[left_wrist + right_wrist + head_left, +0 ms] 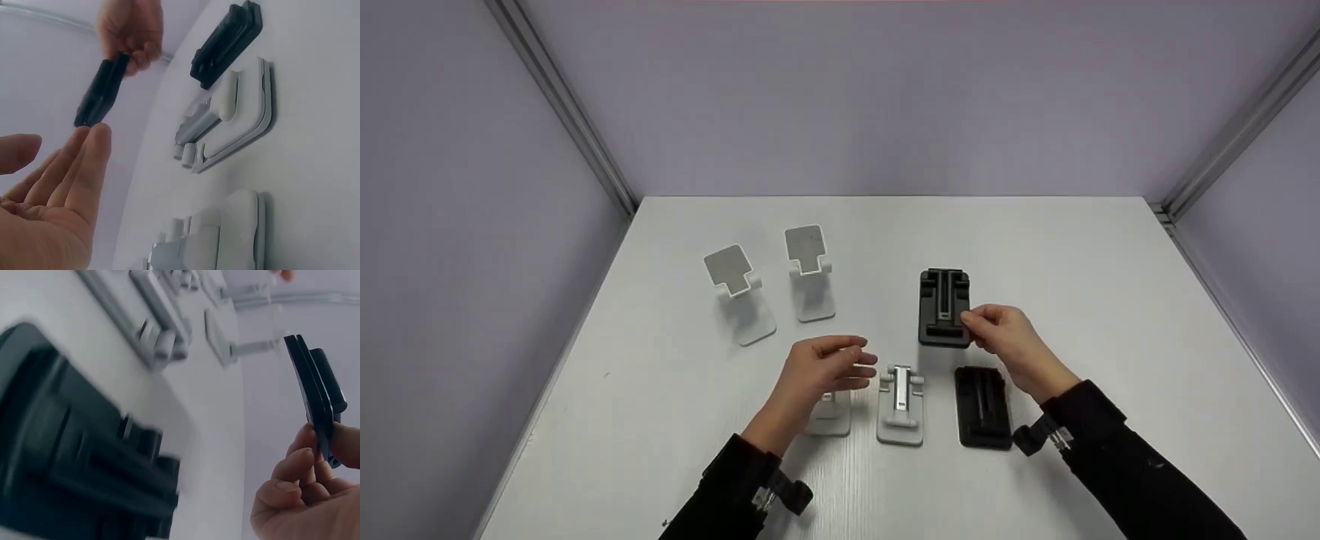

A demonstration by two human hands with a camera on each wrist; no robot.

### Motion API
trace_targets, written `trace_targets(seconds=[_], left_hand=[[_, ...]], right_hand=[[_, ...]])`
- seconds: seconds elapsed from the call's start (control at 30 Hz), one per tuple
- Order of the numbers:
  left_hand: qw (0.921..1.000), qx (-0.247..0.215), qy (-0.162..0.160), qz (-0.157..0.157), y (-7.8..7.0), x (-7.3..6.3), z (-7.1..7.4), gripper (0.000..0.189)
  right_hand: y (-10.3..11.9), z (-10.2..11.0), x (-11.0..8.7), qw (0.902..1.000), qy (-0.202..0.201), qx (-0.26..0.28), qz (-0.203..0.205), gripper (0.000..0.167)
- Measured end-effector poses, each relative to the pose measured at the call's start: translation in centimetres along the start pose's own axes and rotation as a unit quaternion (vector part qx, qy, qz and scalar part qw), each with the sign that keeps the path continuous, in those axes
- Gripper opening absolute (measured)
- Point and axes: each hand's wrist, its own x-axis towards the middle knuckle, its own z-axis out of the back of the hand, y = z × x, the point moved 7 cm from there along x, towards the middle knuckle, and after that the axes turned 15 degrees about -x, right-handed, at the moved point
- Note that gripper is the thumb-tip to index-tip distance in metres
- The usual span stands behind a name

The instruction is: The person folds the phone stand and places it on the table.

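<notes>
In the head view my right hand (1012, 345) pinches the right edge of a folded black phone stand (944, 330), held above the table. The right wrist view shows thumb and fingers on either side of that black stand (316, 382). My left hand (821, 373) hovers with loosely extended fingers and holds nothing; it partly hides a folded white phone stand (829, 424). Right of it lies another folded white phone stand (900, 431). A second folded black phone stand (984, 409) rests on the table below my right hand.
Two white phone stands, one unfolded at the left (735, 281) and one unfolded beside it (807, 251), stand farther back on the white table (1057, 247). Pale panels (840, 97) enclose the table at the back and sides.
</notes>
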Motion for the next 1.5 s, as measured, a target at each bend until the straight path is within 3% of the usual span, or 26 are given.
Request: trace_targets(seconds=[0.2,0.3,0.37,0.43,0.6,0.8,0.9,1.07,1.23,1.37,1.5], left_hand=[[0.9942,0.099,-0.031,-0.028,-0.9,-0.2,1.9,0.036],[0.9786,0.190,-0.056,-0.055,-1.5,-0.5,3.1,0.034],[0.9602,0.259,-0.076,-0.073,-1.9,-0.8,3.9,0.033],[0.9366,0.326,-0.094,-0.087,-2.3,-1.1,4.8,0.033],[0.8852,0.438,-0.129,-0.090,-2.6,-1.7,6.8,0.036],[0.8311,0.535,-0.116,-0.098,-2.2,-2.0,8.2,0.041],[0.8118,0.565,-0.107,-0.100,-1.9,-2.1,8.7,0.049],[0.7887,0.601,-0.100,-0.080,-1.5,-2.3,9.4,0.064],[0.7666,0.627,-0.104,-0.094,-1.4,-2.7,9.9,0.068],[0.7587,0.635,-0.109,-0.095,-1.4,-2.9,10.2,0.066],[0.7538,0.644,-0.110,-0.068,-1.0,-2.8,10.5,0.064]], right_hand=[[-2.2,1.2,1.0,0.9978,0.003,-0.054,-0.037,0.030],[-3.1,1.5,1.5,0.9957,0.000,-0.076,-0.054,0.030],[-3.7,1.6,1.8,0.9940,0.000,-0.086,-0.067,0.029],[-4.2,1.7,2.0,0.9924,0.001,-0.094,-0.079,0.029],[-5.1,1.9,2.5,0.9893,0.001,-0.109,-0.097,0.026],[-5.7,2.2,2.9,0.9847,0.005,-0.139,-0.105,0.028],[-6.0,2.3,3.0,0.9822,0.004,-0.153,-0.108,0.032],[-6.3,2.8,2.9,0.9750,-0.004,-0.194,-0.107,0.040],[-6.1,3.1,3.0,0.9590,-0.027,-0.269,-0.085,0.041],[-5.9,3.2,3.3,0.9395,-0.032,-0.334,-0.070,0.041],[-5.6,3.1,3.3,0.9239,-0.032,-0.377,-0.057,0.040]])
